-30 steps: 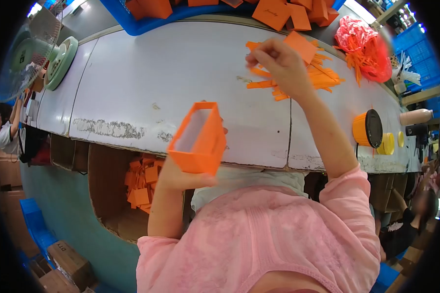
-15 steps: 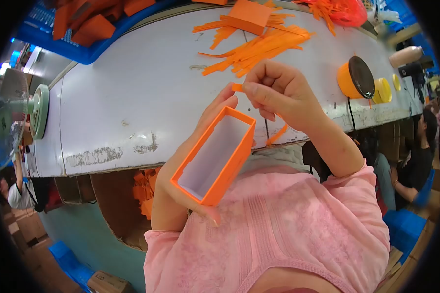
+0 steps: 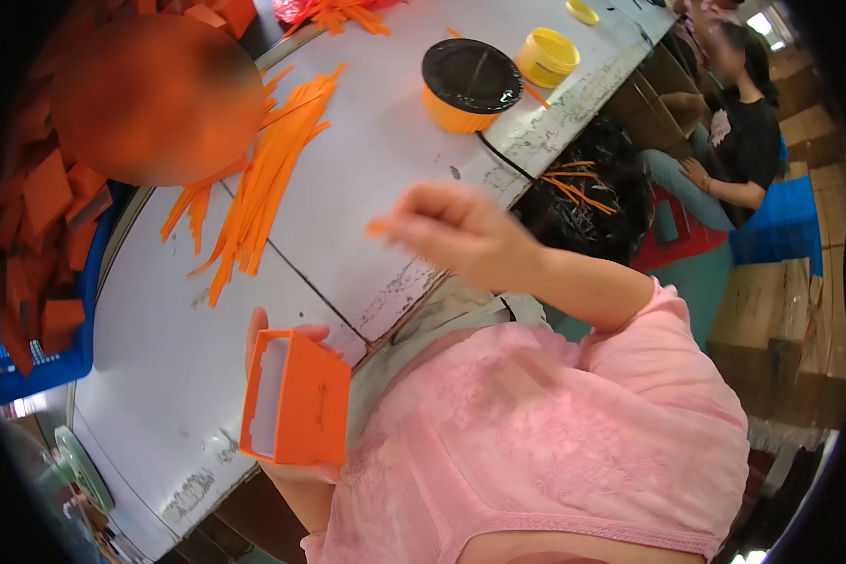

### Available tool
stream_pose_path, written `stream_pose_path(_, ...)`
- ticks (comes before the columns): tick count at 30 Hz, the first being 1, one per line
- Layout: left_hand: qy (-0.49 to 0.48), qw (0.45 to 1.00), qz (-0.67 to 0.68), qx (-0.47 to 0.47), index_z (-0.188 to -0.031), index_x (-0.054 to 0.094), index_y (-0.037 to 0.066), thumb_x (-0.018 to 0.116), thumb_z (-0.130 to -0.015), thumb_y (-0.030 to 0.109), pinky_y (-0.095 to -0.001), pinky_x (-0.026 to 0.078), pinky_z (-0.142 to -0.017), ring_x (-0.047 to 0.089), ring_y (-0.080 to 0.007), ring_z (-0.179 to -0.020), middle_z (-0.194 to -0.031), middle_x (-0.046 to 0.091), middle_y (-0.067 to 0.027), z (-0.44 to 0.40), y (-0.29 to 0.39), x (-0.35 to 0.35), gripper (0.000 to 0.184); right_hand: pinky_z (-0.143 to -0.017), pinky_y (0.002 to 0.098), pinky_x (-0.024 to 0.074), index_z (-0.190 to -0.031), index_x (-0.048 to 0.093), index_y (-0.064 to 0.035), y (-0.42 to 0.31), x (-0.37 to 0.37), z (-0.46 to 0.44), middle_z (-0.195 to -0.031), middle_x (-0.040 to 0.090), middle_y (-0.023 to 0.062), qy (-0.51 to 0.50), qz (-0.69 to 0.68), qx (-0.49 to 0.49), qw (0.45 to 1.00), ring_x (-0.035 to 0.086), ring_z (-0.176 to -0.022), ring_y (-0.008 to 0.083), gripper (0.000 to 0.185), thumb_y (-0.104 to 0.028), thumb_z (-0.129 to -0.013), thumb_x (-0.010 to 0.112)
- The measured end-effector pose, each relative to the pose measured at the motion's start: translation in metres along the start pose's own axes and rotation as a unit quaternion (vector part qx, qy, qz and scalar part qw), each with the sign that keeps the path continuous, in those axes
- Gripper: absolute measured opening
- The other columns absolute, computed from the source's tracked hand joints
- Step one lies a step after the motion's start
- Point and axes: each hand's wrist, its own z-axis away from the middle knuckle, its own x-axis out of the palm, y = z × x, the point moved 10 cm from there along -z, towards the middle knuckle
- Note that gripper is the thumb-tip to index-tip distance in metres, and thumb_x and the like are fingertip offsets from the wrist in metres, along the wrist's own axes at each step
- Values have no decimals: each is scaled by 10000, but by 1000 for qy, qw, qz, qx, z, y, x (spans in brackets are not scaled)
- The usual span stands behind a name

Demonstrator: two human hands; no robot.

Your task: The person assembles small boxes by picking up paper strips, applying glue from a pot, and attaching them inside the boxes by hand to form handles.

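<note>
My left hand (image 3: 261, 329) is wrapped round an orange box (image 3: 315, 399), with fingertips showing at its far edge and the thumb below. The box is open on one side, showing a pale inside, and has small dark lettering on the side facing me. Over the table's front part, my right hand (image 3: 461, 230) is apart from the box and smeared by motion. Its fingertips pinch a small orange strip (image 3: 377, 227). Beyond both hands lies a pile of orange strips (image 3: 273, 179) on the white table (image 3: 338, 188).
An orange pot with a black top (image 3: 470, 85) stands near a yellow tub (image 3: 547, 58); a black cable (image 3: 508, 155) hangs over the edge. At left is a blue basket (image 3: 92, 310) of orange pieces. A black bag (image 3: 583, 207) and a seated person (image 3: 738, 141) are at right.
My view has turned to the right. My right hand has moved away from the box and my left fingertips, taking the orange strip along. The box has tilted, so its lettered side shows.
</note>
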Motion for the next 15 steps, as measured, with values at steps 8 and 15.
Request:
stream_pose_path(8, -53, 998, 33, -15, -1557, 171, -28, 1006, -329, 529, -393, 498, -935, 588, -274, -1108, -1203, 561, -165, -20, -13, 18, 1586, -461, 191, 239, -862, 603, -69, 2, -173, 37, -705, 487, -42, 271, -154, 17, 950, 337, -549, 9, 181, -196, -970, 673)
stream_pose_path(15, -34, 998, 10, -54, -1556, 180, -24, 1016, -323, 473, -397, 492, -947, 586, -274, -1108, -1199, 556, -148, -32, -6, 52, 1571, -443, 190, 223, -845, 584, -83, 8, -201, 30, -691, 474, -46, 282, -149, 42, 947, 313, -529, 11, 191, -200, -961, 680)
